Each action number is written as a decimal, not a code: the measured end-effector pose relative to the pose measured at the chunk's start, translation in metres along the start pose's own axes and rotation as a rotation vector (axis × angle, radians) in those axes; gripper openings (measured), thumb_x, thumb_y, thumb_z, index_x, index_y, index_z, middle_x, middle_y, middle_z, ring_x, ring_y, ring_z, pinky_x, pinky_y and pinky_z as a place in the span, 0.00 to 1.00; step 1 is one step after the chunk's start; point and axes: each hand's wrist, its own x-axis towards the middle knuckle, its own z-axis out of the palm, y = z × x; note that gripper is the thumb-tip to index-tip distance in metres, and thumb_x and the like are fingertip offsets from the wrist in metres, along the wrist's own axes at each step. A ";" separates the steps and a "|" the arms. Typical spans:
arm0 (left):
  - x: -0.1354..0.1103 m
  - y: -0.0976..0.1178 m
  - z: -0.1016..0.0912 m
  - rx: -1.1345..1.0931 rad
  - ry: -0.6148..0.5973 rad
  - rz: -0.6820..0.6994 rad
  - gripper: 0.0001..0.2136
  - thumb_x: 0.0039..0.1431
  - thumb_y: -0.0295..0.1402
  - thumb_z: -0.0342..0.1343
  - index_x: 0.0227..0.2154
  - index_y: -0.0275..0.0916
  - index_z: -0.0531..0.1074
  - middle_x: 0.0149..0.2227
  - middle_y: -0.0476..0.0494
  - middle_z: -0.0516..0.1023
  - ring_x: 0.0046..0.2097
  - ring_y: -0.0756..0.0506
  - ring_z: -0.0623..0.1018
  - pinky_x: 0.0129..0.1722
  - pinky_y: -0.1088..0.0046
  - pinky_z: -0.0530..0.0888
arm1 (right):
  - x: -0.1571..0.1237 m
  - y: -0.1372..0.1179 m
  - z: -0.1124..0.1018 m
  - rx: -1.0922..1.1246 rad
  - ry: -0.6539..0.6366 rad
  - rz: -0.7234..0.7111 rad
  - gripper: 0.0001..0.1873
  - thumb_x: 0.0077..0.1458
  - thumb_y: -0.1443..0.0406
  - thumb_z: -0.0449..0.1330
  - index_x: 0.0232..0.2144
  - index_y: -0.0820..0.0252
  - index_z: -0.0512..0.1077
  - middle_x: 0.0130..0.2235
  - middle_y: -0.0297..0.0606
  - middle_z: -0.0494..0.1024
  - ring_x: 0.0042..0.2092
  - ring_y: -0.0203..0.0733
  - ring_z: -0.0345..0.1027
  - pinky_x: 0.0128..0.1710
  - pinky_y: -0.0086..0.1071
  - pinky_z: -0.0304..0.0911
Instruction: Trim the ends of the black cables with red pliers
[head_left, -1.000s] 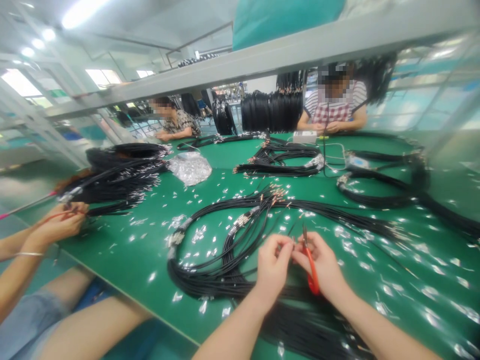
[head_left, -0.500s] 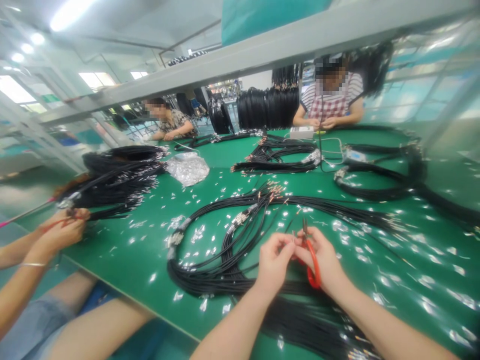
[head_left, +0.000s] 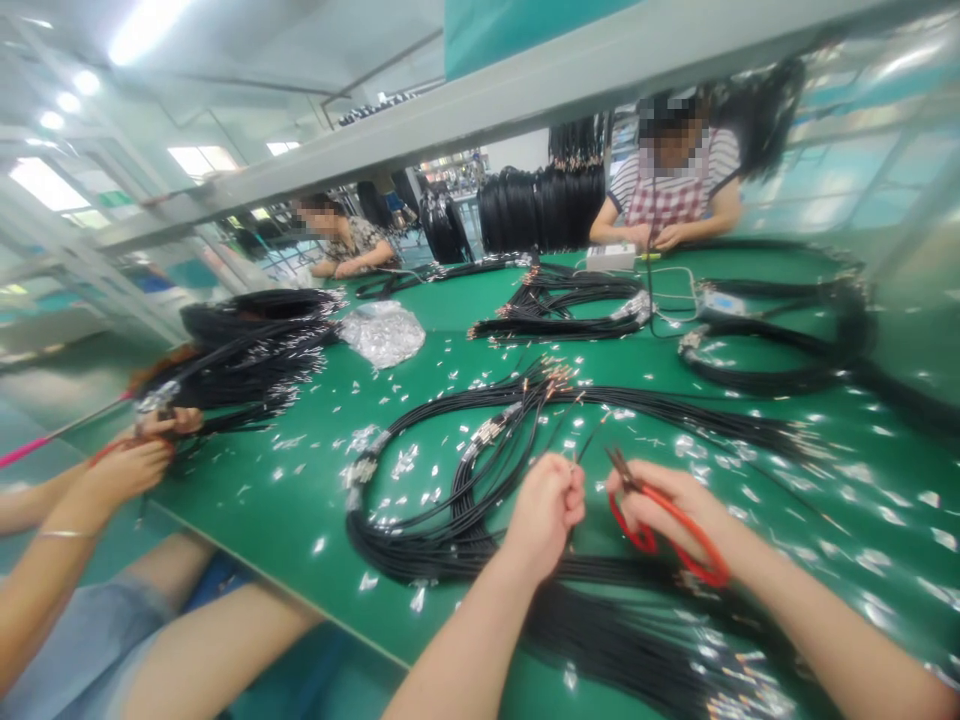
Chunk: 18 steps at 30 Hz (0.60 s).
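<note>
My left hand (head_left: 549,508) is closed in a fist around what looks like a thin black cable, whose end shows at the fingertips. Red-handled scissors (head_left: 701,560) rest in my right hand (head_left: 667,500), with its fingers wrapped around them. Their dark blades point up and left, apart from my left hand. Under both hands lies a bundle of black cables (head_left: 600,640) with bare metallic ends at the lower right. Just beyond my left hand, a looped bundle of black cables (head_left: 367,540) is bound with clear wrap.
Small clear scraps (head_left: 405,460) litter the green table (head_left: 300,520). A clear plastic bag (head_left: 382,335) sits near a black cable pile (head_left: 247,340). At left a co-worker's hands (head_left: 142,455) hold a red-handled tool. Two people sit across the table, under a grey beam (head_left: 375,125).
My hands have moved apart. My right hand has shifted right with the scissors, which have turned to point left. My left hand has curled tighter.
</note>
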 end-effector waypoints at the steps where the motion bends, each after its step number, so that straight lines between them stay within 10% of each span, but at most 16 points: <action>1: 0.000 0.002 -0.001 -0.027 -0.023 -0.033 0.07 0.43 0.28 0.52 0.21 0.37 0.57 0.23 0.52 0.62 0.20 0.57 0.58 0.18 0.80 0.50 | -0.002 -0.002 -0.003 -0.033 -0.082 0.027 0.11 0.50 0.57 0.57 0.30 0.59 0.68 0.17 0.28 0.65 0.19 0.32 0.58 0.19 0.26 0.57; 5: -0.002 0.004 -0.005 -0.058 -0.096 -0.079 0.06 0.43 0.27 0.52 0.21 0.35 0.59 0.22 0.52 0.62 0.20 0.57 0.57 0.18 0.79 0.47 | -0.005 -0.006 -0.007 -0.075 -0.279 0.092 0.12 0.53 0.57 0.54 0.27 0.61 0.69 0.17 0.28 0.63 0.18 0.30 0.55 0.18 0.25 0.54; 18: -0.001 0.004 -0.009 -0.012 -0.204 -0.135 0.06 0.40 0.25 0.52 0.19 0.35 0.58 0.18 0.53 0.61 0.18 0.58 0.55 0.17 0.80 0.44 | -0.003 -0.008 -0.010 0.073 -0.334 0.195 0.15 0.51 0.56 0.55 0.28 0.64 0.72 0.13 0.28 0.63 0.14 0.28 0.51 0.13 0.22 0.49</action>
